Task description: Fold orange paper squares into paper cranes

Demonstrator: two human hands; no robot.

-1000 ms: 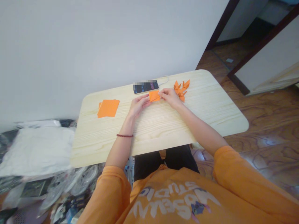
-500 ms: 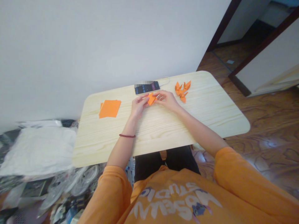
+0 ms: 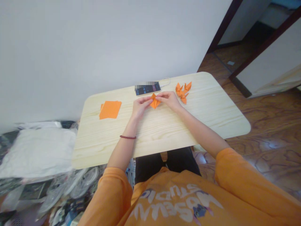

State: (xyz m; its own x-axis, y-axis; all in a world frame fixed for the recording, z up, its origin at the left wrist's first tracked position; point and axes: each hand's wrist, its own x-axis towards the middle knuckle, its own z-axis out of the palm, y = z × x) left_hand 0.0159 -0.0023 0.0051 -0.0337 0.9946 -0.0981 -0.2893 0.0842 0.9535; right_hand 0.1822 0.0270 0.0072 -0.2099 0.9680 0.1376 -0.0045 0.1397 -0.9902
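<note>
A small folded orange paper [image 3: 155, 101] sits between my two hands near the far edge of a light wooden table [image 3: 164, 125]. My left hand [image 3: 140, 106] pinches its left side and my right hand [image 3: 171, 99] pinches its right side. The paper is folded to a pointed shape with the tip toward me. A red bead bracelet [image 3: 128, 137] is on my left wrist.
A stack of flat orange sheets [image 3: 110, 109] lies at the table's left. Several finished orange paper figures [image 3: 183, 91] lie to the right of my hands. A dark phone [image 3: 147, 88] with a white cable lies just beyond them. Clutter and white cloth [image 3: 35, 150] fill the floor at left.
The orange paper went from a flat rectangle to a pointed folded shape. Both hands closed in on it and drew slightly toward me.
</note>
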